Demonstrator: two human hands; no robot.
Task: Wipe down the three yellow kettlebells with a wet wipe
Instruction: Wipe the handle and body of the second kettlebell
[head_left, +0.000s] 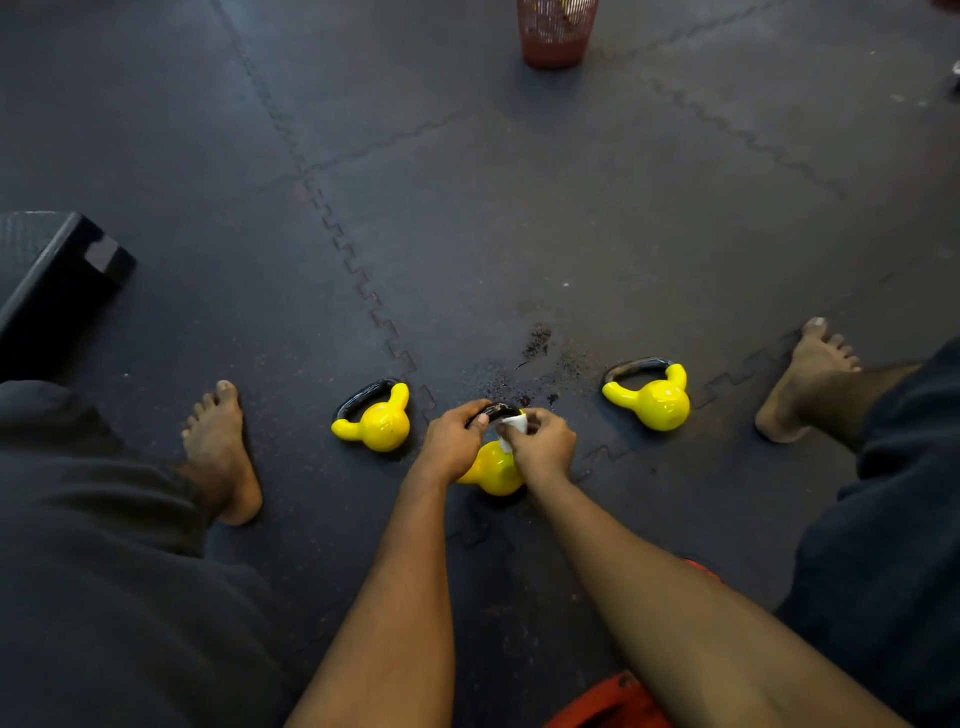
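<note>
Kettlebells, three yellow ones, sit on the dark floor mat (519, 234). The middle kettlebell (493, 474) is low in the middle. The left kettlebell (375, 425) is at its 10 o'clock and the right kettlebell (653, 401) at its 2 o'clock. The left hand (453, 442) has its grip curled round the middle one's black handle (497, 410). The right hand (544, 448) pinches the white wet wipe (514, 424) on that handle. A red basket (556, 36) stands at 12 o'clock.

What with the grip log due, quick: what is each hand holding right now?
Left hand: closed round the black handle of the middle kettlebell.
Right hand: closed, pinching the wet wipe at that handle.
</note>
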